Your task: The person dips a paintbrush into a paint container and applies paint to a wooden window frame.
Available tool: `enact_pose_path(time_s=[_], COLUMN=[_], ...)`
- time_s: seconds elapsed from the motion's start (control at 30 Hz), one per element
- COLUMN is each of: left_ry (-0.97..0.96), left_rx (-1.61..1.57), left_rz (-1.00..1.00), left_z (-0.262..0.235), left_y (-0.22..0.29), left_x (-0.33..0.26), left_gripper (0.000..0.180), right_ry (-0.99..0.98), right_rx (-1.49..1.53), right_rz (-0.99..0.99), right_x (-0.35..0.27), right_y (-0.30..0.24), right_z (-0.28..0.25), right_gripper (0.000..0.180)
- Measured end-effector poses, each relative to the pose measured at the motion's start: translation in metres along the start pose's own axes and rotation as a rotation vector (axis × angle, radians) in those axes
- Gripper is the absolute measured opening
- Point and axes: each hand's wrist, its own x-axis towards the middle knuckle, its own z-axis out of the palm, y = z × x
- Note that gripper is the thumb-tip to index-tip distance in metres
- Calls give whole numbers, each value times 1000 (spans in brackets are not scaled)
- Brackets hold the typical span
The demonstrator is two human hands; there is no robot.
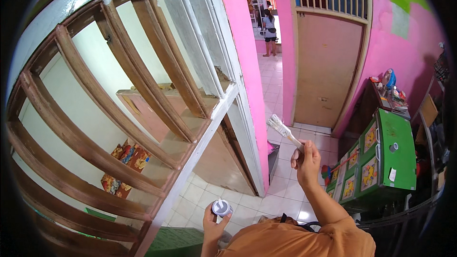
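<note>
In my right hand (307, 158) a paintbrush (282, 128) is pinched by its handle, held up in the air right of the door frame. Its bristles are coated in white paint and point up and left. The fingers of my left hand (212, 222) wrap round a small tub (222, 207) of whitish paint, low in front of my body. To the left rises a slatted wooden vent frame (223, 99). Most slats (135, 74) are bare brown; the one at the right end (196, 31) is whitish. Neither hand touches the frame.
A green drawer cabinet (394, 147) stands to the right, beside a dark cabinet (376, 100) topped with clutter. Ahead are a closed brown door (327, 69) and pink walls (246, 74). Another person (269, 31) stands far off in the passage. A green surface (173, 242) is at lower left.
</note>
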Motion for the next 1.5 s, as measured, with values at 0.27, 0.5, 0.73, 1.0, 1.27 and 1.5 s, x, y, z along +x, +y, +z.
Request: enact_pose_path(time_s=[0.27,0.5,0.73,1.0,1.27,1.5], left_ry=[-33,-46,-47,4,63,48], left_rx=[29,-3,30,38,36,31], left_rz=[20,-21,39,116,132,113], left_z=[16,27,28,14,0,-2], left_y=[0,8,5,-2,-5,-1], left_x=[10,19,26,18,10,9], left_gripper=[69,65,65,67,69,69], right_ry=[55,17,-84,-195,-328,-286], right_rx=[13,172,150,89,-90,-175], right_rz=[208,261,-27,-472,-809,-1060], right_x=[4,8,43,67,78,95], right_y=[12,19,-22,-80,-142,-165], right_z=[-25,-34,-4,76,191,256], right_gripper=[38,24,14,28,27,24])
